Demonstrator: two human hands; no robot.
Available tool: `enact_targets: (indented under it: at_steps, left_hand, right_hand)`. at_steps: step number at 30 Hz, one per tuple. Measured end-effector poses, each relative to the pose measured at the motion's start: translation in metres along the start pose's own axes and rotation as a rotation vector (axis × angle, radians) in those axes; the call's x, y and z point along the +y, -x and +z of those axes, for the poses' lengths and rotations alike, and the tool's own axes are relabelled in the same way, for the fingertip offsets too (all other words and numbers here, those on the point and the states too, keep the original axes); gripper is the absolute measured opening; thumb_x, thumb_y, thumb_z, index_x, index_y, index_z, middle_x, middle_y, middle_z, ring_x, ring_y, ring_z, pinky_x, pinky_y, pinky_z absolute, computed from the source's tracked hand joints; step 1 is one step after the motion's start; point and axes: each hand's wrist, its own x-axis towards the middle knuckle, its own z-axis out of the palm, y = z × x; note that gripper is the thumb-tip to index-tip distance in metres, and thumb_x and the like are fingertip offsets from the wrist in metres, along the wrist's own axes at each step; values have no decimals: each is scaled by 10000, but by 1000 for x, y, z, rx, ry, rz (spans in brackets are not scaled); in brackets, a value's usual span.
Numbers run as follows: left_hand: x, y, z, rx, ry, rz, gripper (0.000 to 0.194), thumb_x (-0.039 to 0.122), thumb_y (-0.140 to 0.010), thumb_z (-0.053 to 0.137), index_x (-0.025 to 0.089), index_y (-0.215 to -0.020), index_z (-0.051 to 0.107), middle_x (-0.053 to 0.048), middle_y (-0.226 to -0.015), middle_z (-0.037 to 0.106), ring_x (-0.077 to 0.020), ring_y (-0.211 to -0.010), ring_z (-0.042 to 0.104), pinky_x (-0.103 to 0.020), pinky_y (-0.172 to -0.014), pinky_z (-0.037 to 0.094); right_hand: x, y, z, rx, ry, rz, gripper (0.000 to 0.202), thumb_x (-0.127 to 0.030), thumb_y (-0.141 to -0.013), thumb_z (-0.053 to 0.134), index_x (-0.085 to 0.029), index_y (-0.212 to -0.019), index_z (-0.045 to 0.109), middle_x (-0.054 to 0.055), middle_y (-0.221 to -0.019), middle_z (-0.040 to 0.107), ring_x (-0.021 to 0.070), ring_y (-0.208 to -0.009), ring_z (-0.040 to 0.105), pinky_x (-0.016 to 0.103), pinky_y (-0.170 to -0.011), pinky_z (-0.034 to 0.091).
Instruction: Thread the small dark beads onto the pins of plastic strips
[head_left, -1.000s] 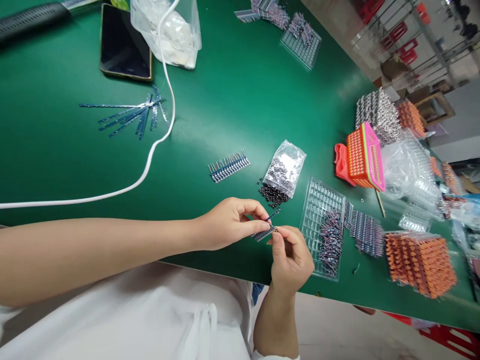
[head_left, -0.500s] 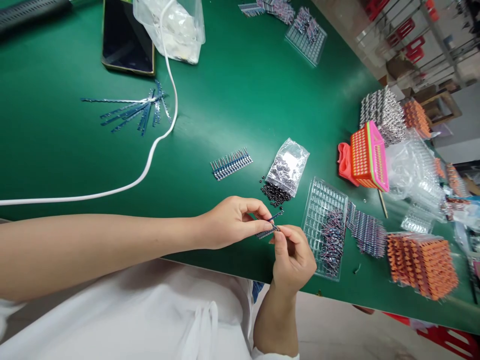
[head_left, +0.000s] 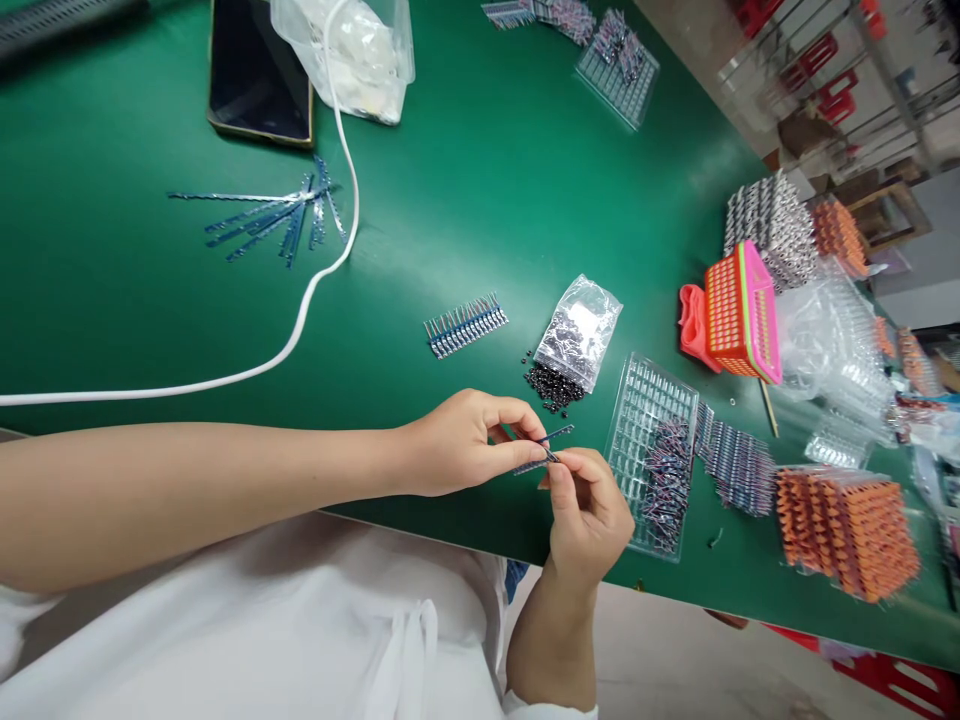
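Between the thumb and fingers of my left hand [head_left: 480, 440] is a strip of small leaded components [head_left: 530, 466], with a blue edge strip [head_left: 559, 433] sticking out past the fingertips. My right hand [head_left: 589, 510] pinches at the strip's right end; its fingertips hide the exact contact. Just above my hands lies a heap of tiny black beads [head_left: 553, 387], spilling from a clear plastic bag [head_left: 579, 333]. A similar strip of components with upright wire leads [head_left: 466, 325] rests on the green table to the upper left of it.
Right of my hands is a clear tray [head_left: 628, 470] with loose leaded parts. Beyond it sit component rows [head_left: 739, 468], an orange stack [head_left: 847, 530] and an orange-pink basket [head_left: 742, 312]. A white cable [head_left: 300, 320], blue strip scraps [head_left: 289, 215] and a phone [head_left: 259, 80] lie left.
The blue edge strip sticks out slightly farther to the right and the held strip has tilted a little. Both hands stay almost in place; the view has shifted slightly.
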Motion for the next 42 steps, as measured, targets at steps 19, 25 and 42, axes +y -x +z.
enact_targets:
  at_steps: [19, 25, 42]
  left_hand:
    - [9, 2, 0, -19, 37, -109, 174, 321, -794, 667, 147, -784, 667, 22, -659, 627, -98, -579, 515, -208, -540, 397]
    - [10, 2, -1, -21, 17, -99, 174, 318, -793, 659, 147, -760, 668, 27, -630, 599, -98, -561, 492, -210, -521, 367]
    - [8, 2, -1, -46, -26, -108, 169, 309, -788, 639, 145, -758, 665, 8, -653, 630, -105, -574, 519, -204, -518, 378]
  right_hand:
    - [3, -7, -8, -231, -372, 302, 96, -299, -880, 685, -205, -862, 692, -9, -763, 572, 95, -585, 569, 214, -487, 466]
    - [5, -7, -7, -243, -406, 299, 77, -279, -887, 676, -210, -864, 698, -9, -766, 583, 92, -576, 571, 210, -484, 470]
    - [6, -8, -7, -262, -378, 330, 102, -298, -869, 699, -201, -841, 684, -13, -757, 591, 94, -577, 590, 218, -495, 509]
